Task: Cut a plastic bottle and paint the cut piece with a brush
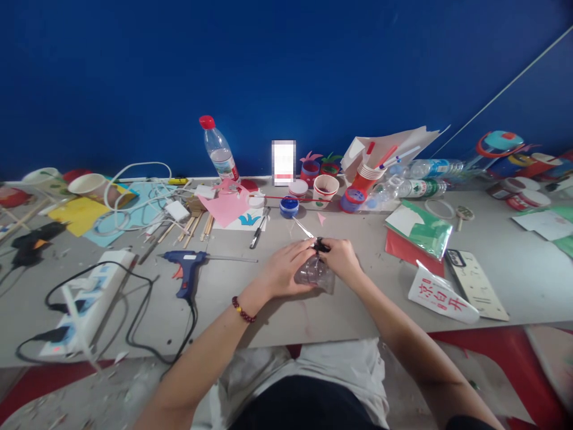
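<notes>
The left hand (284, 269) curls round a clear, colourless plastic piece (316, 275), the right hand (341, 257) gripping black-handled scissors (304, 227).

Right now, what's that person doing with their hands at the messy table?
The person's left hand holds a clear plastic bottle piece. The right hand grips black-handled scissors close above it, blades pointing away from the person; I can't tell whether they are cutting. A blue glue gun lies off to the left, and an open pot of blue paint sits just beyond the scissors.
</notes>
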Demonstrator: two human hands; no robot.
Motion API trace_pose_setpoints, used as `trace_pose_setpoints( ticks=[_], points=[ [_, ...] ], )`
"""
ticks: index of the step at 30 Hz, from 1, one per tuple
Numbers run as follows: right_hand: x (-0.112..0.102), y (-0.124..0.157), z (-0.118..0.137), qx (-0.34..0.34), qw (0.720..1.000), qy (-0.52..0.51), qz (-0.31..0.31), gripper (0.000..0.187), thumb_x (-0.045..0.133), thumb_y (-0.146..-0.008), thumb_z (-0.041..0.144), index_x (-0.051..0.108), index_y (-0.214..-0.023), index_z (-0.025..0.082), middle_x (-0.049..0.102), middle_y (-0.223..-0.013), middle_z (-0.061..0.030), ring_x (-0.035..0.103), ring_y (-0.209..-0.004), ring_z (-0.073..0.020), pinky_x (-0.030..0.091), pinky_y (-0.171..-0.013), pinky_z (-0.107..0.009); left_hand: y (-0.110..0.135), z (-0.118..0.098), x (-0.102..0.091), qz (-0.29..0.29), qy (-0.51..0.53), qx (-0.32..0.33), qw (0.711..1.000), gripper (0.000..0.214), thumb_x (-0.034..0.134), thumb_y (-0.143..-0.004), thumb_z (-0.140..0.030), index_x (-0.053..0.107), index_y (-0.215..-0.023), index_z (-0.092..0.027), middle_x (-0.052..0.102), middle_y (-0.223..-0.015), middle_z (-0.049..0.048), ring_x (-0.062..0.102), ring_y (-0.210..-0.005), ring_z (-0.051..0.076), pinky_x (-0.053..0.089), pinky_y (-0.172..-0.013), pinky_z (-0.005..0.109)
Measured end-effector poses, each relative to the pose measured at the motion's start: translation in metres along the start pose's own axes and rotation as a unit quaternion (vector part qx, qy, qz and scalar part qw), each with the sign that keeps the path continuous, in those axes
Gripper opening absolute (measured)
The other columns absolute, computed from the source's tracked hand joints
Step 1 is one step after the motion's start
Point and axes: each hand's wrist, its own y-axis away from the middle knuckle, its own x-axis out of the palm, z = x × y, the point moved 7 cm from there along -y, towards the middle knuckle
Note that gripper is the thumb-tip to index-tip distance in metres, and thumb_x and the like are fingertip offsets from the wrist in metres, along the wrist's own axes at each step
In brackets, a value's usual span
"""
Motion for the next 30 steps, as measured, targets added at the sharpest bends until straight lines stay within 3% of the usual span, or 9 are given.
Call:
trace_pose_setpoints(
  ticks=[7, 15, 19, 22, 24, 27, 30],
  points=[
    [0.000, -0.005, 0.001, -0.036, 0.997, -0.062, 0.000, 0.017, 0.061, -0.065, 0.022, 0.074, -0.074, 0.018, 0.068, -0.062, -0.0011, 0.053, -0.056, -0.0135, 0.040, -0.056, -0.023, 0.000, -0.002, -0.006, -0.027, -0.009, 0.009, 1.000, 0.067, 0.076, -0.077, -0.047, 0.050, -0.131, -0.019, 0.056, -0.142, 0.0195, 0.055, -0.133, 0.032, 0.050, -0.107, 0.048],
    [-0.005, -0.001, 0.008, -0.064, 0.995, -0.076, -0.017, 0.015, 0.063, -0.066, 0.032, 0.068, -0.063, 0.018, 0.057, -0.053, 0.0015, 0.046, -0.054, -0.0114, 0.035, -0.053, -0.022, 0.003, -0.006, -0.017, -0.115, 0.044, 0.013, 0.992, 0.074, 0.080, -0.073, -0.048, 0.049, -0.135, -0.021, 0.061, -0.136, 0.0181, 0.062, -0.125, 0.032, 0.054, -0.103, 0.047],
    [-0.014, -0.006, 0.005, -0.041, 0.995, -0.068, -0.058, 0.035, 0.065, -0.071, 0.047, 0.060, -0.054, 0.017, 0.049, -0.047, 0.0016, 0.040, -0.050, -0.0101, 0.033, -0.051, -0.022, 0.006, 0.006, -0.024, -0.166, 0.166, -0.077, 0.969, 0.080, 0.089, -0.063, -0.045, 0.053, -0.130, -0.022, 0.064, -0.127, 0.0160, 0.067, -0.113, 0.031, 0.055, -0.098, 0.046],
    [-0.019, -0.012, -0.008, 0.018, 0.995, -0.064, -0.076, 0.050, 0.065, -0.071, 0.063, 0.058, -0.052, 0.017, 0.045, -0.044, 0.0018, 0.039, -0.044, -0.0095, 0.031, -0.045, -0.023, 0.010, 0.022, -0.023, -0.196, 0.301, -0.166, 0.919, 0.081, 0.094, -0.056, -0.038, 0.056, -0.126, -0.022, 0.067, -0.111, 0.0103, 0.068, -0.098, 0.026, 0.055, -0.094, 0.043],
    [-0.017, -0.015, -0.023, 0.083, 0.992, -0.072, -0.056, 0.053, 0.066, -0.067, 0.069, 0.060, -0.055, 0.018, 0.046, -0.043, 0.0023, 0.039, -0.038, -0.0096, 0.030, -0.040, -0.024, 0.010, 0.029, -0.019, -0.203, 0.399, -0.183, 0.875, 0.083, 0.096, -0.051, -0.037, 0.057, -0.123, -0.023, 0.066, -0.106, 0.0070, 0.067, -0.093, 0.023, 0.054, -0.092, 0.041],
    [-0.010, -0.017, -0.043, 0.152, 0.984, -0.086, -0.020, 0.053, 0.069, -0.064, 0.070, 0.065, -0.066, 0.018, 0.053, -0.047, 0.0018, 0.044, -0.034, -0.0117, 0.032, -0.035, -0.025, 0.009, 0.038, -0.011, -0.214, 0.566, -0.196, 0.772, 0.078, 0.091, -0.058, -0.047, 0.056, -0.123, -0.024, 0.064, -0.106, 0.0050, 0.068, -0.086, 0.021, 0.055, -0.085, 0.038],
    [-0.009, -0.021, -0.049, 0.152, 0.985, -0.081, -0.019, 0.049, 0.066, -0.068, 0.067, 0.068, -0.075, 0.018, 0.060, -0.053, -0.0001, 0.050, -0.035, -0.0137, 0.036, -0.035, -0.025, 0.009, 0.044, -0.003, -0.212, 0.679, -0.248, 0.657, 0.061, 0.077, -0.073, -0.054, 0.057, -0.122, -0.022, 0.067, -0.106, 0.0068, 0.071, -0.089, 0.025, 0.056, -0.084, 0.041]
  ],
)
